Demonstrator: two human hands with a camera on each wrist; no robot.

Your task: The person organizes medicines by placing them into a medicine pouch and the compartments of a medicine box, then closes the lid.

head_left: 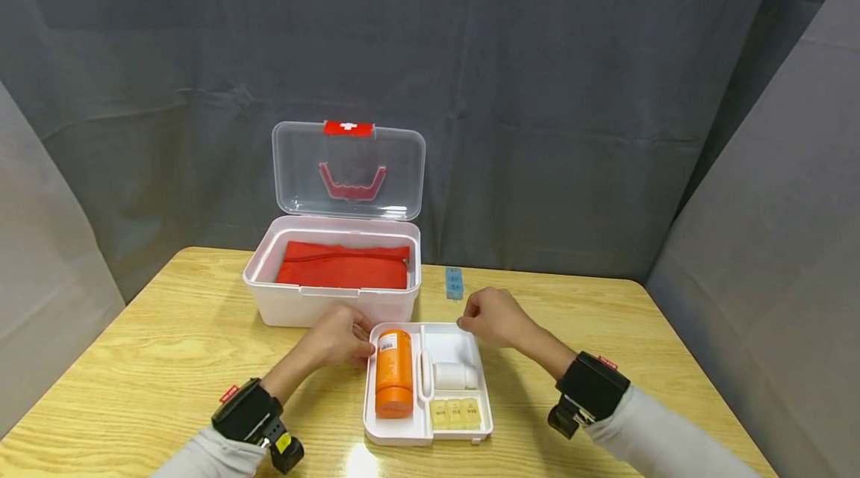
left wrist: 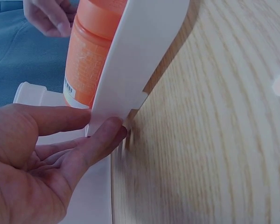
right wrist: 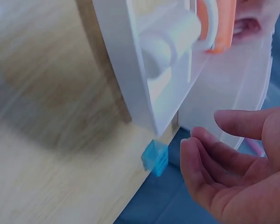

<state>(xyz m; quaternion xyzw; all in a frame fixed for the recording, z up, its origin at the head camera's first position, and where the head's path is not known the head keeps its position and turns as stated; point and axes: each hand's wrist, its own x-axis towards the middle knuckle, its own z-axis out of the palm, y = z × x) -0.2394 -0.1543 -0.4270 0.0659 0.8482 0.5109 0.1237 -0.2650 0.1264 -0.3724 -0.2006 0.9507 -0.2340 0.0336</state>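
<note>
My left hand (head_left: pixel 343 337) pinches the left rim of a white compartment tray (head_left: pixel 446 340), its thumb and fingers on either side of the edge in the left wrist view. In that tray lie an orange bottle (head_left: pixel 394 373), a white bottle (head_left: pixel 452 376) and a yellow pill organizer (head_left: pixel 455 414). My right hand (head_left: pixel 496 316) hovers by the tray's far right corner, fingers loosely bent and holding nothing. In the right wrist view a gap shows between its fingertips and the tray. A blue pill organizer (head_left: pixel 454 283) lies on the table beyond that hand.
Behind the tray stands a white first-aid box (head_left: pixel 329 306), its clear lid (head_left: pixel 349 172) raised. A red zip pouch (head_left: pixel 343 266) lies inside. The wooden table (head_left: pixel 201 358) ends at a dark curtain (head_left: pixel 537 127), with pale cloth at both sides.
</note>
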